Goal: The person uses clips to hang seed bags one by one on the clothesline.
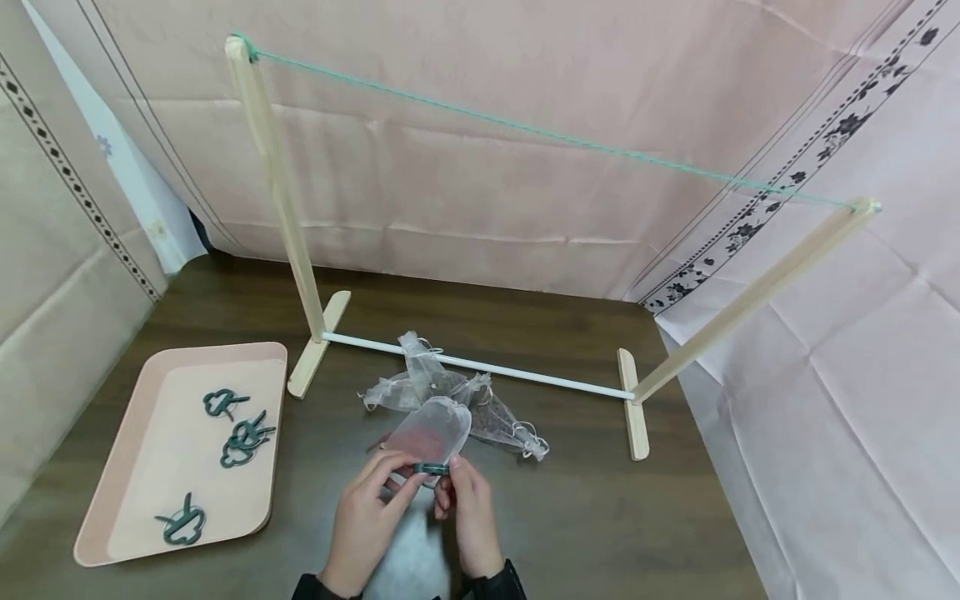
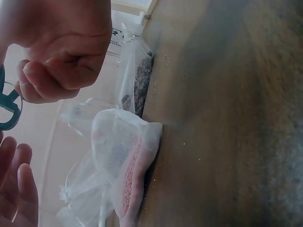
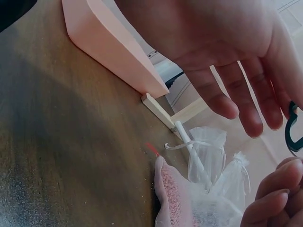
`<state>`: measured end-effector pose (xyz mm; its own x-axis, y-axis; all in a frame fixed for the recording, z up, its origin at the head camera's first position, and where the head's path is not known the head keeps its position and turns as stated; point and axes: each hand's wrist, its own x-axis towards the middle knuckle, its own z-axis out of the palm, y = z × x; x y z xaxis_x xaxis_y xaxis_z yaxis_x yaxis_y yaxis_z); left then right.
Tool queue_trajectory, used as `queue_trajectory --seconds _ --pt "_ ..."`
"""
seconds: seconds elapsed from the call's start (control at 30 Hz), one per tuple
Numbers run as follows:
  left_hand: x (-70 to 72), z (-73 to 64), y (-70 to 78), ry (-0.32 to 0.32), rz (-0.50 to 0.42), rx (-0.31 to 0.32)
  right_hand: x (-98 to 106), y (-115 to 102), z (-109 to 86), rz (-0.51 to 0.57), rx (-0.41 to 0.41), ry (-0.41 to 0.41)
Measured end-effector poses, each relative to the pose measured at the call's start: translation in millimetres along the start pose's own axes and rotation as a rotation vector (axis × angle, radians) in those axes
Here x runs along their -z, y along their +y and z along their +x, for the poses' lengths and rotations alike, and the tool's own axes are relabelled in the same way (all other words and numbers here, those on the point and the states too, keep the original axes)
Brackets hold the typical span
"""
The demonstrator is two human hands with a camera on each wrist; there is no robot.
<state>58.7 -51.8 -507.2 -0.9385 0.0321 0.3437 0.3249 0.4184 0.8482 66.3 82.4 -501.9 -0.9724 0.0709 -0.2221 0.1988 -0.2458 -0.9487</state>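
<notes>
Both hands hold a dark green clip between them, in front of a bag with pinkish-red contents. My left hand pinches its left end between thumb and index finger, the other fingers loosely extended in the right wrist view. At the other end, my right hand grips it with fingertips, its remaining fingers curled under. The clip shows a wavy outline and a thin wire ring in the left wrist view. Beyond lie several sheer white drawstring bags; one bag has dark contents.
On the left, a pink tray holds several similar green clips. A wooden frame stands behind, with a left post, a right post, a green string across the top and a white bar low down.
</notes>
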Motion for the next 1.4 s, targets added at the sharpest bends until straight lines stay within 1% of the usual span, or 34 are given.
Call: queue_trajectory --seconds 0.03,0.13,0.27,0.4,0.47,0.53,0.67,0.73,0.83,0.93,1.0,1.07,1.23,1.4 --pt "0.2 -0.1 0.0 -0.004 -0.004 0.011 0 -2 -0.1 0.003 -0.008 0.001" --pt "1.0 -1.7 0.4 -0.004 -0.014 0.015 -1 -5 -0.8 0.014 -0.015 -0.003" --pt "1.8 -4.2 0.4 0.009 -0.009 0.006 -4 -9 -3.4 0.012 -0.026 -0.005" --pt "2.1 -4.8 -0.2 0.024 -0.01 0.0 -3 -5 -1.9 0.003 -0.009 -0.019" --pt "1.7 -5.5 -1.7 0.038 -0.017 -0.019 -2 -1 -1.2 0.003 -0.002 -0.031" --pt "0.8 -6.3 -3.2 0.051 -0.018 -0.053 0 0 -1.7 -0.004 -0.026 -0.035" --pt "-1.2 -7.4 -5.4 0.082 -0.009 -0.116 2 2 -3.0 -0.011 -0.078 -0.012" --pt "-1.0 -7.6 -6.0 0.09 -0.013 -0.119 3 5 -2.8 -0.023 -0.089 -0.01" --pt "0.5 -7.1 -7.0 0.083 0.002 -0.102 3 3 -3.0 -0.056 -0.123 -0.028" --pt "2.8 -6.8 -8.2 0.065 0.027 -0.067 3 5 -1.7 -0.077 -0.171 -0.057" --pt "4.4 -7.6 -9.5 0.061 0.045 -0.055 2 6 -1.0 -0.076 -0.201 -0.063" --pt "5.6 -9.3 -10.6 0.059 0.057 -0.048 1 8 -1.0 -0.062 -0.217 -0.051" --pt "6.2 -11.1 -10.8 0.052 0.059 -0.041 -2 10 -2.1 -0.029 -0.202 0.002" --pt "5.2 -7.4 -8.4 0.05 0.043 -0.003 -3 5 -1.1 -0.011 -0.186 0.007"
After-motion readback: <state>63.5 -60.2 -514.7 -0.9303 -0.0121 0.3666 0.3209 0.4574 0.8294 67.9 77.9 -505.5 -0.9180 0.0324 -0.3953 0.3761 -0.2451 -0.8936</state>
